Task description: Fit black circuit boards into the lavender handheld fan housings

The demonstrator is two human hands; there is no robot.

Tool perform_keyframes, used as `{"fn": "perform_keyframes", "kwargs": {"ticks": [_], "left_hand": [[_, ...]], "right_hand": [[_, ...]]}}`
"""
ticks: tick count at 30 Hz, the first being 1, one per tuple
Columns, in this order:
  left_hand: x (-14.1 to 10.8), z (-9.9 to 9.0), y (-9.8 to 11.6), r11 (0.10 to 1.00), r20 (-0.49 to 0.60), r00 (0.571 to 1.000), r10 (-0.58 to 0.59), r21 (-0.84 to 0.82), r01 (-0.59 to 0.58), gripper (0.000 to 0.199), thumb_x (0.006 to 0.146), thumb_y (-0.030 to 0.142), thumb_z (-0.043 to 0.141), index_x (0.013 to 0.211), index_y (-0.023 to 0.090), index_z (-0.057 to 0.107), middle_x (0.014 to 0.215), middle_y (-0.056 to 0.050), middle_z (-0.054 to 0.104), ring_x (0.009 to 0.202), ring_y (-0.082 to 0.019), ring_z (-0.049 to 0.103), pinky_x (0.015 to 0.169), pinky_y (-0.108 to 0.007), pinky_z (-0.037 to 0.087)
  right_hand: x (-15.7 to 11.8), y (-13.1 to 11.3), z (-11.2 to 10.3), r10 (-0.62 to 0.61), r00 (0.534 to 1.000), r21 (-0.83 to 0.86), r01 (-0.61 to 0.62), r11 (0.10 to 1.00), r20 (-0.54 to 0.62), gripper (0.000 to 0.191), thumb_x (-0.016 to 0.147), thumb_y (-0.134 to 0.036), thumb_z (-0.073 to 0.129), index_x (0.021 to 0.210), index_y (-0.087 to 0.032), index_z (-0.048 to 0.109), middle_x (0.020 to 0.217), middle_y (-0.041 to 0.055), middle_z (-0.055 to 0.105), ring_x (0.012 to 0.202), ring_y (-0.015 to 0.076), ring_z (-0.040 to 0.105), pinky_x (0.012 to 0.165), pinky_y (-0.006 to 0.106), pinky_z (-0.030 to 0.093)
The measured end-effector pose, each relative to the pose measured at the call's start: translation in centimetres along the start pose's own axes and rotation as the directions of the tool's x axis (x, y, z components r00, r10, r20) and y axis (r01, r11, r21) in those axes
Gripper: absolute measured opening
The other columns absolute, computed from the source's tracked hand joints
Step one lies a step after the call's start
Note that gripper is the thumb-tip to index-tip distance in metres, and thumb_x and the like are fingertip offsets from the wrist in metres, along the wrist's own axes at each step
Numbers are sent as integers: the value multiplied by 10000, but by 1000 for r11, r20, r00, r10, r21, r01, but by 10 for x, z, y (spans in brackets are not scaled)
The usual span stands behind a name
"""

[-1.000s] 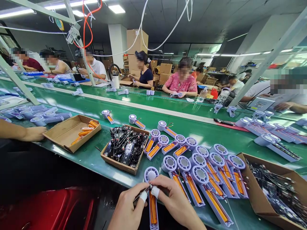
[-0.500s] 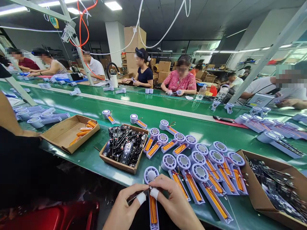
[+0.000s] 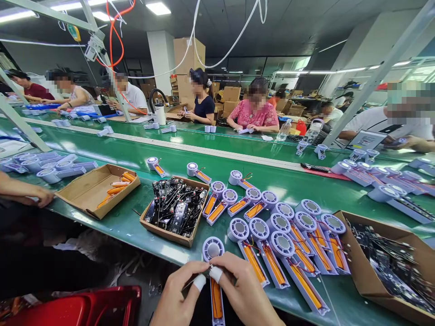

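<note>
- Co-worker's hand (image 3: 44, 196): well left of the board box, at the bench edge; forearm cut off by the picture's edge
- Lilac housings (image 3: 49, 175), a heap: far left of the board box, overlapping, count hard to make out
- Red seat (image 3: 71, 312): left of the board box and nearer the wearer, cut off below
- Battery box (image 3: 78, 206), cardboard: just left of the board box; orange cells in its right part
- Board box (image 3: 166, 233), cardboard: landmark; black circuit boards tangled, the lower ones hidden
- Left hand (image 3: 180, 290): on the board box's near side; finger and thumb pinched on a thin piece (image 3: 187, 285), mostly hidden; thumb tip wrapped in white
- Fan in hand (image 3: 213, 249), lilac, orange cell in handle: right of the board box, on its near side; neck covered by fingers
- Right hand (image 3: 241, 285): right of the board box, nearer the wearer; fingertips closed, meeting the left's over the fan's neck; anything between them too small to tell; thumb tip wrapped in white
- Open-handled fans (image 3: 282, 244), a cluster: right of the board box, some overlapped
- Second box (image 3: 367, 276), cardboard, with dark boards: far right of the board box, cut off at the picture's right edge
</note>
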State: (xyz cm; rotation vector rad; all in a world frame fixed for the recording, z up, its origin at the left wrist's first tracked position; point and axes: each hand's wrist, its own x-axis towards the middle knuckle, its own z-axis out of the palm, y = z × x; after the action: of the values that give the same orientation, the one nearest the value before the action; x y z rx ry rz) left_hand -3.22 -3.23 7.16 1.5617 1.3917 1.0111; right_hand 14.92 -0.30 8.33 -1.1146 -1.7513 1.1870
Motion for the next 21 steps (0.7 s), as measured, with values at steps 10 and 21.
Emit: {"fn": "perform_keyframes", "kwargs": {"ticks": [10,21], "left_hand": [[0,32,-22,968,-37,977,-212,-147,204,329,800,361,649,1085,200,690,950,-69,740,767,-205,665,660,-264,516],[21,52,-7,763,171,969,-180,-597,247,230,779,302,690,955,187,597,873,-44,718,754,-172,646,778,-301,486]], "right_hand": [[-7,15,-7,312,948,573,-290,766,62,260,779,-376,691,944,-176,686,744,12,629,629,142,547,587,253,447],[-23,21,5,217,974,658,-117,744,-73,297,719,-425,761,903,-206,682,794,28,646,775,191,610,739,294,462]]}}
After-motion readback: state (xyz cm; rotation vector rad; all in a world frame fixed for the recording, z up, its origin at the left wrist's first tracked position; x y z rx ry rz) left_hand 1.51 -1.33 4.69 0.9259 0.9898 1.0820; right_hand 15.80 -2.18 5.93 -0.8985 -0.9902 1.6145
